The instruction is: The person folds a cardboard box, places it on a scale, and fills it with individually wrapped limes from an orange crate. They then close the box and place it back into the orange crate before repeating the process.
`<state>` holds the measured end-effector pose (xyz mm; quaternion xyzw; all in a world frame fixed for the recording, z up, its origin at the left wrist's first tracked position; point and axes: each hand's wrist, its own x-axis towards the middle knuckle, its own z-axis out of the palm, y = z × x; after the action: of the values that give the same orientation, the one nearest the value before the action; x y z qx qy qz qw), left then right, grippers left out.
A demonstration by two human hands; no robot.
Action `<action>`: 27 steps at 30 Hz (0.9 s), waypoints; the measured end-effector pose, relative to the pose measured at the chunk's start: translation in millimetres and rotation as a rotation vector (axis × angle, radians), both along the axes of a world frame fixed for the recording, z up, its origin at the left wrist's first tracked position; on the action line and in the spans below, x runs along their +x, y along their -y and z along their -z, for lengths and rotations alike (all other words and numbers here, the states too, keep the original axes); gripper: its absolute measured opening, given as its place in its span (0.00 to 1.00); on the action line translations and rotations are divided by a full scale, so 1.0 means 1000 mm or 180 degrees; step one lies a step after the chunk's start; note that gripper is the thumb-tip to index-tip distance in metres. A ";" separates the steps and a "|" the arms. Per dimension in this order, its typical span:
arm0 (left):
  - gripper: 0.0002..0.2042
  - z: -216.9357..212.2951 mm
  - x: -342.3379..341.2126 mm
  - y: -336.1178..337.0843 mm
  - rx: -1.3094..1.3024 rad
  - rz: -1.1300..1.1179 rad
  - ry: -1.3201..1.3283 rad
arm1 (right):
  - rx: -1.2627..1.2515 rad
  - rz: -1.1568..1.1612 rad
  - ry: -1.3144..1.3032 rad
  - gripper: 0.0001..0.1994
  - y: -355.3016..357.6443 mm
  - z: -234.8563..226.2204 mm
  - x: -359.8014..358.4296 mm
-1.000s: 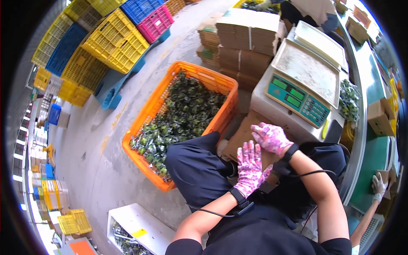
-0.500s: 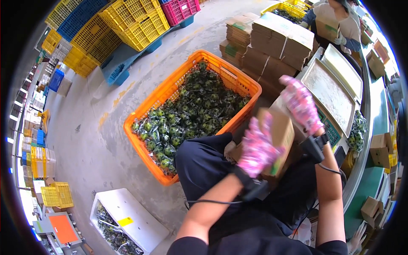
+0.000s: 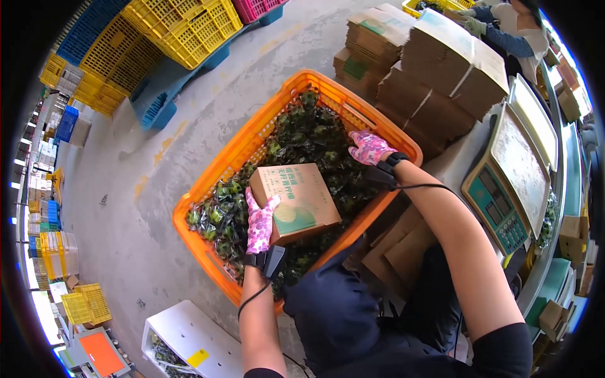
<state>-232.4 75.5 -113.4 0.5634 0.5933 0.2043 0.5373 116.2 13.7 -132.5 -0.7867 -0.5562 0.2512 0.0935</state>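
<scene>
Low over an orange plastic crate [image 3: 205, 261] is a small closed cardboard box [image 3: 305, 211] with green print. My left hand [image 3: 259, 220], in a pink patterned glove, grips its left side, the thumb on the top face. Under and around the box lie many small clear bags of green fruit [image 3: 217, 217]. My right hand [image 3: 368, 148], gloved alike, reaches over the crate's right wall to the bags at its inner edge. Its fingers are apart, and I see nothing held in them; the fingertips are partly lost against the dark bags.
Tied stacks of flattened cartons [image 3: 457, 60] stand beyond the crate. A weighing scale [image 3: 495, 201] is at the right, beside a conveyor. A co-worker [image 3: 520, 38] is at the far right. Nearer left lies a white foam box [image 3: 217, 334]; yellow crates [image 3: 183, 28] are stacked at the back left.
The cardboard box has moved from above my lap, leftward over the crate, with my left hand on it. My right hand has gone from beside the scale to the bagged fruit.
</scene>
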 end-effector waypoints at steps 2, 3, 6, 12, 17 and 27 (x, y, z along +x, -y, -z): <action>0.46 0.006 0.006 -0.014 0.0071 -0.0013 -0.0077 | -0.0355 -0.0069 0.0053 0.30 -0.019 0.032 0.002; 0.46 0.006 0.007 -0.018 0.0029 -0.0033 -0.0114 | -0.0690 -0.0134 0.0109 0.32 -0.026 0.048 0.002; 0.43 0.004 0.016 -0.019 -0.0193 -0.0159 0.0315 | -0.1129 -0.0544 0.1353 0.36 -0.026 0.090 0.002; 0.41 0.015 -0.012 -0.004 -0.0455 -0.0303 0.0737 | -0.2534 -0.0964 0.0874 0.41 -0.060 0.036 -0.014; 0.40 0.011 -0.008 -0.009 -0.0452 -0.0234 0.0821 | -0.1325 -0.0614 0.1082 0.35 -0.024 0.089 -0.006; 0.40 0.016 -0.017 -0.010 -0.0690 -0.0259 0.1067 | -0.1316 -0.2490 -0.0228 0.31 -0.026 0.069 0.035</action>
<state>-249.6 85.2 -129.5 0.4359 0.5364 0.2518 0.6774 151.2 39.9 -201.6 -0.5100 -0.7465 0.4008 -0.1487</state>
